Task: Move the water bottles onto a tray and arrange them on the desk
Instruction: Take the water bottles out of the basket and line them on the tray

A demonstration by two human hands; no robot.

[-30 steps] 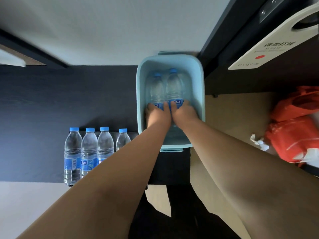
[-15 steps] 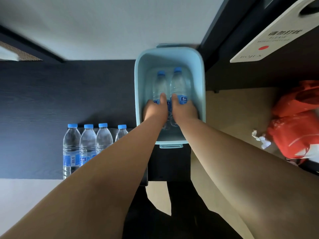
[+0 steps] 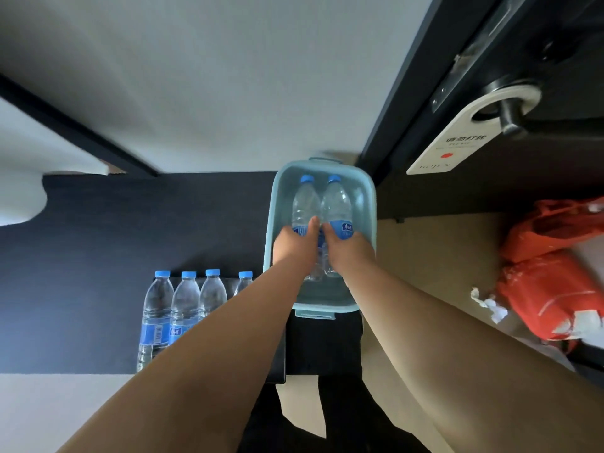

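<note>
Centre of frame: light blue tray (image 3: pixel 368 204), a deep tub with handles at its upper and lower ends, sits on the dark desk (image 3: pixel 98 256). Left hand (image 3: pixel 294 245) is wrapped around the lower body of the left bottle (image 3: pixel 304 204); right hand (image 3: pixel 348 248) is wrapped likewise around the right bottle (image 3: pixel 336 204). Both grips sit at label height, thumbs inward, so the two bottles press side by side and can be handled as a pair. Caps point toward the top of the frame. Cannot tell whether the bases rest on the tray floor or hang just above it. Holding low on the body probably gives control of the base for setting down or lifting clear of the tray walls. Lower left of frame: row of four bottles (image 3: pixel 183 308) stands upright on the desk, touching or nearly so, partly hidden by the left forearm; the tidy line looks like either staged stock or finished arrangement, which one is unclear. Right of frame: orange bag (image 3: pixel 549 276) and crumpled paper (image 3: pixel 488 305) on the floor, door hanger sign (image 3: pixel 457 142) at upper right; none involved.
</note>
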